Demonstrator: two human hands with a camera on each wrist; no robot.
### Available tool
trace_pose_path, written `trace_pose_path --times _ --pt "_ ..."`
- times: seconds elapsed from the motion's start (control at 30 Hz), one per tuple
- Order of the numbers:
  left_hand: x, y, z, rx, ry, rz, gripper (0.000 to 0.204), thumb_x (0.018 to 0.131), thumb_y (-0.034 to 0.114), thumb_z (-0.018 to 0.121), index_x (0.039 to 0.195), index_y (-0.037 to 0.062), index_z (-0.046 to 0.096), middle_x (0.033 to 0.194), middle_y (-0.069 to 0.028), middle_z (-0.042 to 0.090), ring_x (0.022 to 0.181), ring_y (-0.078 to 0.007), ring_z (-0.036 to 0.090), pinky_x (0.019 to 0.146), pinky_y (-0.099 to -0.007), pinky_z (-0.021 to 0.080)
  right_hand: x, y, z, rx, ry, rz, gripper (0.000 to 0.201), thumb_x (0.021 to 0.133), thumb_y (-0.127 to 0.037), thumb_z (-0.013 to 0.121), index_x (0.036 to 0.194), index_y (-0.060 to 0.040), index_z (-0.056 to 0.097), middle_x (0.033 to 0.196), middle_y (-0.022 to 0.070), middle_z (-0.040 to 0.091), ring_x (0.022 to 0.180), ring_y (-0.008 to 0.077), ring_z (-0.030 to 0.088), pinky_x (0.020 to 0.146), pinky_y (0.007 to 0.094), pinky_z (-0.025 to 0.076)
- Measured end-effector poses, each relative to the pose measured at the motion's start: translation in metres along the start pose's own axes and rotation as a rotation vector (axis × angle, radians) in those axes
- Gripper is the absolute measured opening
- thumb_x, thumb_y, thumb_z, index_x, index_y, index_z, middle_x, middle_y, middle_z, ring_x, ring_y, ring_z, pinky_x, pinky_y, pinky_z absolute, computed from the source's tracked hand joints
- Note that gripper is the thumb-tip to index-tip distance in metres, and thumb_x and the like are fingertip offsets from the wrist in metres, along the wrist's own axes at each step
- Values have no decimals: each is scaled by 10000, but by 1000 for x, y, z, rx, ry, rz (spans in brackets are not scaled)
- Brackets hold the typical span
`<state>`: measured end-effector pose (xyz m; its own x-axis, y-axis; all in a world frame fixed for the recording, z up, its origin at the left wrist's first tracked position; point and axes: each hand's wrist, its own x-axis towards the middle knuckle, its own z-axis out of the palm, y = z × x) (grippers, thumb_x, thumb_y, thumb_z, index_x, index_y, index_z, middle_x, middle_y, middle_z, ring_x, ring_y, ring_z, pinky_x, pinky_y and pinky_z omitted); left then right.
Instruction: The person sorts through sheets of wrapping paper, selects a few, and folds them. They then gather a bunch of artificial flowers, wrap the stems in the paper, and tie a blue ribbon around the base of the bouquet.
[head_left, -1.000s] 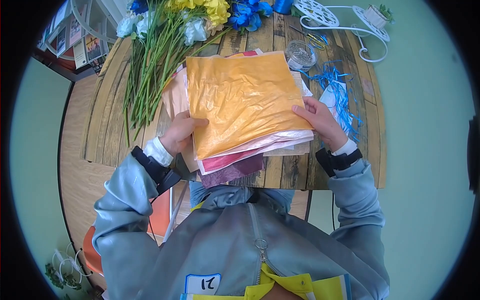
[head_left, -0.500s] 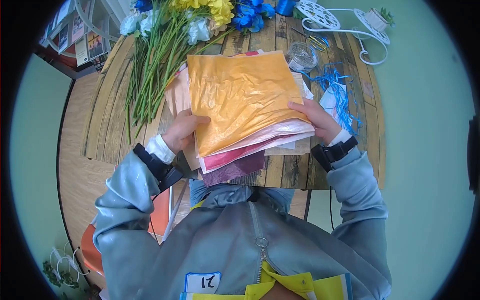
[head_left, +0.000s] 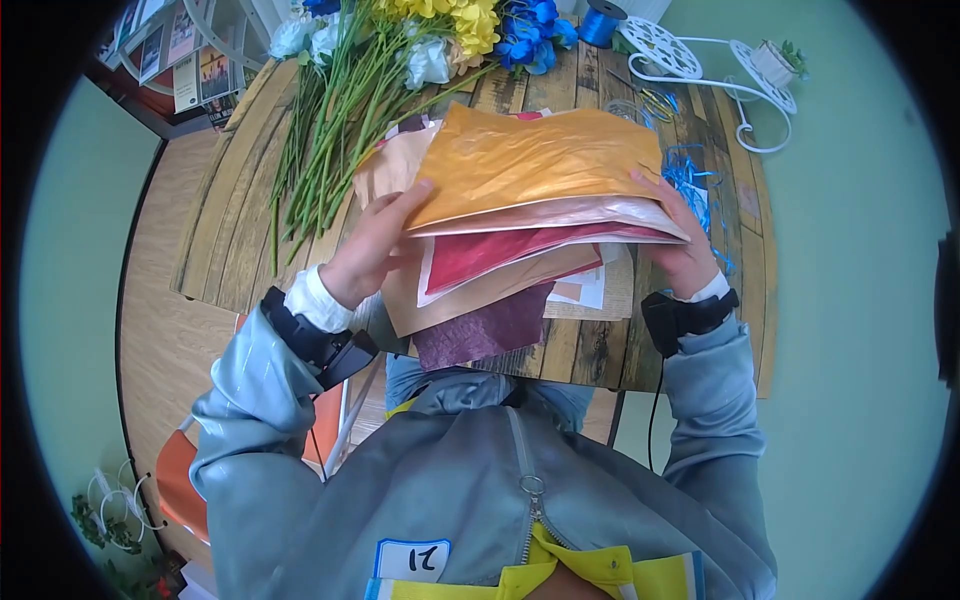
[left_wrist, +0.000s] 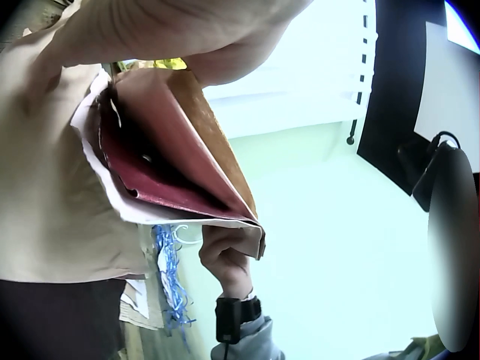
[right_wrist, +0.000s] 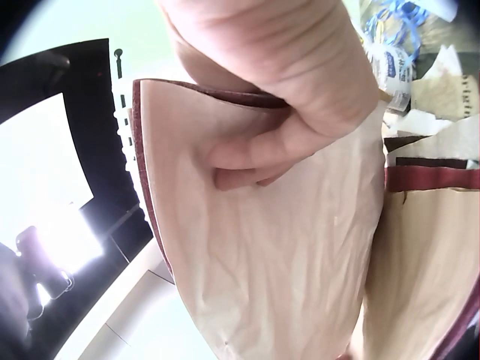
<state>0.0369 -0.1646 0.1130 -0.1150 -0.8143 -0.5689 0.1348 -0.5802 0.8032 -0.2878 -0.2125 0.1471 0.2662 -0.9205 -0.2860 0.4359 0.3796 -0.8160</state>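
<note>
An orange sheet [head_left: 540,160] tops several layered sheets, raised off the pile and bowed. The left hand [head_left: 375,245] grips their left edge, its thumb near the orange sheet's lower left corner. At the right edge the right hand [head_left: 680,235] holds the sheets, thumb on top. In the right wrist view that hand's fingers [right_wrist: 262,150] lie under a pale pink sheet [right_wrist: 262,247]. A red sheet [head_left: 490,255] shows below the orange one. Brown paper [head_left: 480,295] and a dark purple sheet [head_left: 485,330] lie lower. The left wrist view shows gaps between the raised layers.
Long green stems [head_left: 330,150] with yellow flowers [head_left: 472,25] and blue flowers [head_left: 535,35] lie at the back left. A blue ribbon spool [head_left: 602,22], scissors [head_left: 658,103], blue shreds [head_left: 690,185] and a white metal stand [head_left: 665,50] are at the right.
Both hands have raised the upper sheets, whose near edge now stands off the pile, showing more red and brown paper below. The right hand has moved to the right.
</note>
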Motion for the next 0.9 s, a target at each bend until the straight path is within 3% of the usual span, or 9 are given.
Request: trace_pose_path --times 0.1,0.13,0.23,0.27,0.37,0.4,0.6,0.8,0.9 --pt "-11 13 5 -271 -56 -169 686 837 561 535 1274 39 456 1230 -129 514 1106 -240 510 923 -358 415 -5 0 -1 14 3 38 341 906 -180 554 1218 -55 492 1165 83 558 1064 168 564 907 309 468" --pt "-4 6 5 -472 -201 -97 644 851 575 500 1239 60 506 1220 -130 545 1104 -236 533 947 -373 422 -8 0 1 13 1 38 341 906 -180 554 1218 -55 492 1165 83 558 1064 168 564 907 309 468" --pt "6 2 5 -577 -285 -46 646 863 567 486 1253 52 485 1221 -134 552 1095 -245 554 970 -387 424 -14 0 4 -69 -14 3 355 886 -140 585 1203 -22 475 1138 94 581 995 184 606 822 313 518" --pt "16 -3 -5 -704 -459 -149 589 881 485 516 1256 33 471 1226 -137 550 1092 -259 562 961 -380 442 -13 2 -1 -126 -65 26 362 891 -142 578 1210 -15 468 1144 99 580 1005 182 603 834 311 512" --pt "37 -8 -2 -617 -480 -143 495 892 337 553 1254 14 457 1215 -138 557 1064 -260 578 941 -367 462 -12 12 -22 -203 -143 79 383 892 -156 577 1219 4 457 1160 109 576 1013 172 601 865 302 494" --pt "42 -8 -4 -597 -432 -257 447 869 192 587 1248 -1 450 1206 -142 560 1059 -258 580 940 -368 465 -12 15 -28 -264 -136 121 392 888 -153 579 1222 12 457 1161 102 576 1021 170 595 877 299 486" --pt "43 -12 6 -231 -260 -98 421 845 116 608 1217 -25 469 1135 -145 592 994 -247 615 887 -354 503 -3 28 -45 -294 -63 316 394 872 -144 601 1206 26 481 1160 80 584 1014 157 592 882 284 474" --pt "28 19 4 -169 -173 183 364 849 39 561 1192 -39 470 1099 -142 599 944 -243 629 819 -351 532 12 14 -23 -391 -114 -27 395 837 -88 636 1198 4 504 1104 85 607 957 153 608 822 281 497" --pt "17 39 -2 -122 -56 330 337 854 66 563 1166 -41 491 1081 -131 610 924 -219 632 819 -320 520 25 -3 -3 -398 -126 -81 376 839 -75 628 1184 14 506 1098 92 611 948 154 613 800 275 506"
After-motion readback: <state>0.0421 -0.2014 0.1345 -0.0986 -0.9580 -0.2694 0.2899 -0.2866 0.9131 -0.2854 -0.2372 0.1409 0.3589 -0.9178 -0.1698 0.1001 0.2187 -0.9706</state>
